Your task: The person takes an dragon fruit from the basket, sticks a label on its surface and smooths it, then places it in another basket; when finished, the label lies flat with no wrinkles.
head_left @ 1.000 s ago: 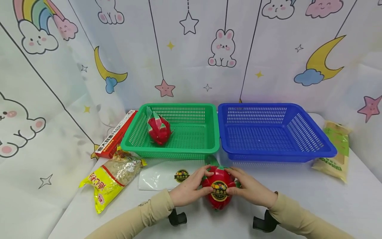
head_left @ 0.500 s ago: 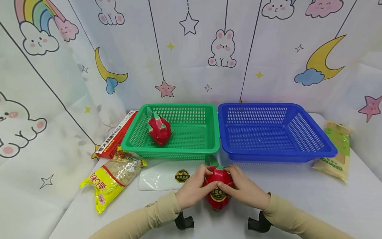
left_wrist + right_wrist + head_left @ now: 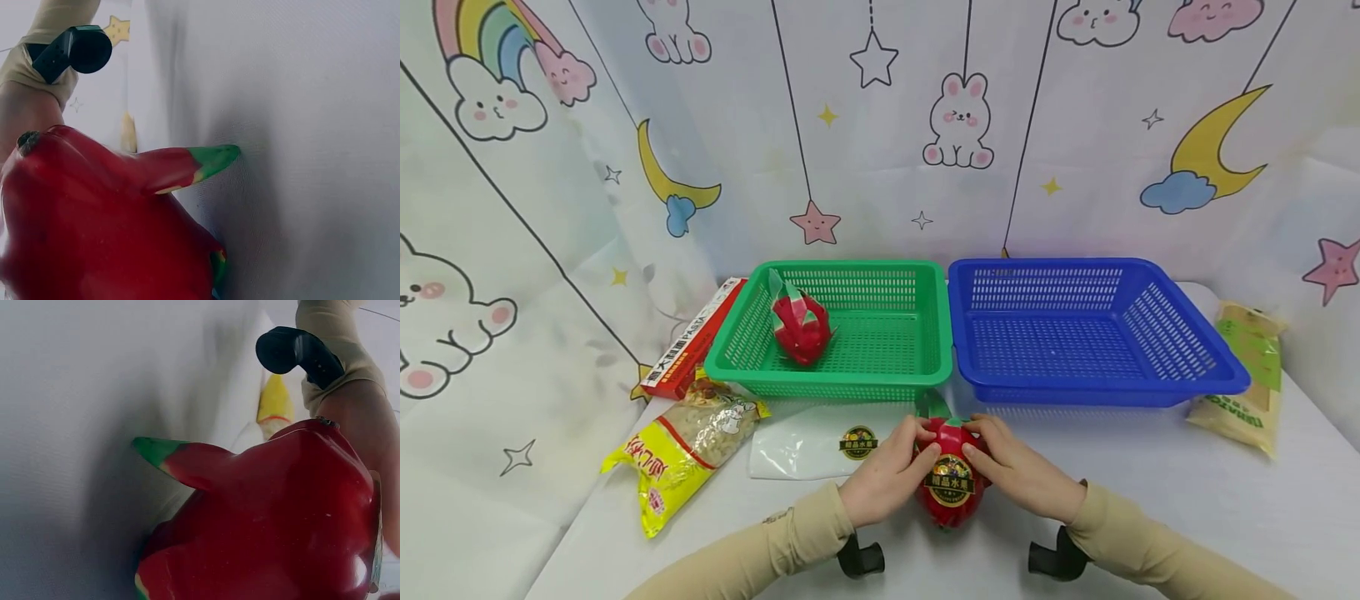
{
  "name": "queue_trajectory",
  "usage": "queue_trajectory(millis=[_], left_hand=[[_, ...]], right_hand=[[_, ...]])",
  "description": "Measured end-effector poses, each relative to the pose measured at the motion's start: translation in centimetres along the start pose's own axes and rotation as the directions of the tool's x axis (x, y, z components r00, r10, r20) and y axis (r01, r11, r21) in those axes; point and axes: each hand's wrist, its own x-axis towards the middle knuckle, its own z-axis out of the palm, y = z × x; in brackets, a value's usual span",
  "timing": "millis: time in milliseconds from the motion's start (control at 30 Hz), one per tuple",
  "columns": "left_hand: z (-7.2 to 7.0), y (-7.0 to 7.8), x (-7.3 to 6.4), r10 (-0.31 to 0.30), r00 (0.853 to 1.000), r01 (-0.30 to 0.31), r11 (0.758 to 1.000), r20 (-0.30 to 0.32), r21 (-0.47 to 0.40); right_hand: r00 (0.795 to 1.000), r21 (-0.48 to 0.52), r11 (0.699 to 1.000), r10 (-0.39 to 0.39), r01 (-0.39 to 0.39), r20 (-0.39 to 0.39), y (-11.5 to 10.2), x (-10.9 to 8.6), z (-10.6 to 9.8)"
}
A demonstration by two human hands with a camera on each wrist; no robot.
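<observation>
A red dragon fruit (image 3: pixel 951 515) with green-tipped scales lies on the table between both hands in the head view. Its front carries a round black-and-gold sticker (image 3: pixel 950 482). My left hand (image 3: pixel 883 475) holds the fruit from the left, fingers bent over its upper side, thumb at the sticker's upper left edge. From the right, my right hand (image 3: pixel 1028 475) grips it the same way, thumb at the sticker's upper right. Both wrist views are largely filled by the fruit's glossy red skin (image 3: pixel 94 225), with a green-tipped scale (image 3: pixel 159 450) pointing toward the tabletop.
A white sheet (image 3: pixel 797 442) with a matching sticker lies left of the fruit. Behind stand a green basket (image 3: pixel 842 388), holding another dragon fruit (image 3: pixel 801 329), and a blue basket (image 3: pixel 1097 393). A yellow food bag (image 3: pixel 681 458), a red pasta box (image 3: pixel 696 337) and a beige-green packet (image 3: pixel 1243 379) flank them.
Both thumbs first slid inward and up until they met over the sticker. Now they have parted to its upper edges, and the sticker shows again. The fruit stays in place.
</observation>
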Motion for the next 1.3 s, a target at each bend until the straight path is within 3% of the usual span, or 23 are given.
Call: queue_trajectory(millis=[233, 433, 733, 967, 1300], left_hand=[[-0.2, -0.1, -0.3, -0.032, 0.998, 0.029, 0.998, 0.061, 0.061], [-0.6, -0.5, -0.2, 0.003, 0.994, -0.011, 0.998, 0.110, 0.069], [-1.4, -1.0, -0.1, 0.068, 0.975, -0.086, 0.993, 0.212, 0.078], [-1.9, -1.2, 0.1, 0.075, 0.958, -0.077, 0.997, 0.278, -0.006], [-2.6, -1.7, 0.1, 0.091, 0.941, -0.058, 0.992, 0.326, -0.110]], right_hand=[[0.998, -0.082, 0.994, -0.066, 0.066, 0.001, 0.4, -0.3, 0.2], [0.994, -0.045, 0.994, -0.100, 0.102, 0.036, 0.6, -0.3, -0.2], [0.980, -0.019, 0.983, -0.182, 0.184, 0.079, 1.1, -0.2, -1.1], [0.974, 0.023, 0.981, -0.195, 0.193, 0.118, 1.4, -0.2, -1.5], [0.961, 0.043, 0.978, -0.210, 0.206, 0.180, 1.6, -0.2, -2.0]])
